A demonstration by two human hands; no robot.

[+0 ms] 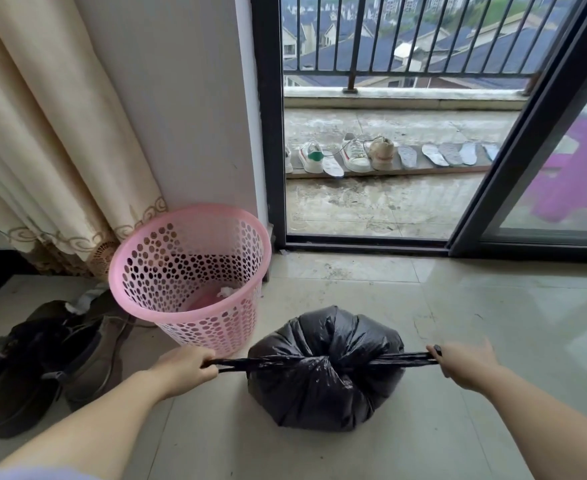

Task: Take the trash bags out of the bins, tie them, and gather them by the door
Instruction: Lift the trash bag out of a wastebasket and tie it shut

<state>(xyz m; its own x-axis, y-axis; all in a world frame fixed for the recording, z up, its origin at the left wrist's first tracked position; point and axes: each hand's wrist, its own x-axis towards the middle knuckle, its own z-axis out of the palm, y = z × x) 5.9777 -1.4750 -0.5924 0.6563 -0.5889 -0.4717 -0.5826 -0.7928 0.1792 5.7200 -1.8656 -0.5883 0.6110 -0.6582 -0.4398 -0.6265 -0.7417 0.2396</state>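
Black trash bag (323, 368) sits full and rounded on the tiled floor (493, 323), glossy, creased, neck knotted on top, just right of the pink perforated bin (188, 271) and near the open balcony door (371, 133). Left hand (184, 370) fisted tight round one twisted bag tail; right hand (465, 365) clamped on the other, tails stretched taut sideways.

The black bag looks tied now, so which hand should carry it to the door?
Probably the right hand. It grips a tail of the black bag on the side toward the open sliding door. The left hand holds the other tail beside the pink bin, farther from the doorway.
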